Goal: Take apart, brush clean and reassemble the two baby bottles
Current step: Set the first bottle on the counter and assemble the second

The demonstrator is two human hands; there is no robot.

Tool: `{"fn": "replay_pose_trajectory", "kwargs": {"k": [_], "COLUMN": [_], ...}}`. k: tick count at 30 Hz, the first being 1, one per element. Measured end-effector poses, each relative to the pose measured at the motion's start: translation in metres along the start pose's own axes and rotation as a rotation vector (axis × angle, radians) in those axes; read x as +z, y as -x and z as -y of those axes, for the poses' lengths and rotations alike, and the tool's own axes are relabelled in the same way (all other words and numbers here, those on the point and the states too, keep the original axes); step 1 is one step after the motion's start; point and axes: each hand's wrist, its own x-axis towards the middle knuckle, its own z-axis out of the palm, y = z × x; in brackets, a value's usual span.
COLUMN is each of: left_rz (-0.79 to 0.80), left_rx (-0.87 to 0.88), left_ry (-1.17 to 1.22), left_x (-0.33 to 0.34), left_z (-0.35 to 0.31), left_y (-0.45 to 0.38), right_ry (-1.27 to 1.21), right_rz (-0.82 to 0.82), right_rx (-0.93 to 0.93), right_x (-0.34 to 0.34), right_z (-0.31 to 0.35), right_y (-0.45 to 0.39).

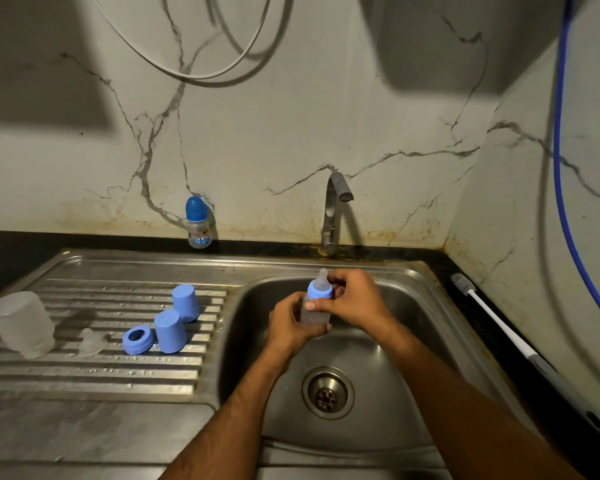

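Firmly held: left hand (293,327) grips bottle (315,311), right hand (352,299) pinches its collar (320,292).
Likely light, wet-slippery plastic; best gripped at the body, not the soft teat (323,276).

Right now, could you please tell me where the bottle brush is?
In the head view, the bottle brush lies on the dark counter right of the sink, along the wall.

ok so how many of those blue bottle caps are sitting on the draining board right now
2. One blue cap stands upside down farther back on the draining board; the other blue cap stands nearer, beside the blue collar ring. None looks hidden.
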Motion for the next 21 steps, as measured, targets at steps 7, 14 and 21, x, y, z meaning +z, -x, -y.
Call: {"fn": "replay_pose_trajectory", "kwargs": {"k": [7, 14, 21], "left_rz": [-0.018, -0.023, -0.035], "left_rx": [-0.02, -0.004, -0.022], "left_ry": [0.006, -0.03, -0.024], "left_x": [0.0, -0.0006, 0.0003], "left_z": [-0.0026, -0.0029, -0.002], "left_y": [-0.0016, -0.0012, -0.002], "right_ry": [-0.12, -0.07, -0.128], "right_rz": [-0.033, -0.088, -0.083], "right_rx": [-0.008, -0.004, -0.017], "right_x": [-0.0018, 0.0057, 0.0068], "right_z": [-0.0004, -0.0012, -0.0067], "right_y": [-0.006, 0.0009, -0.0004]}}
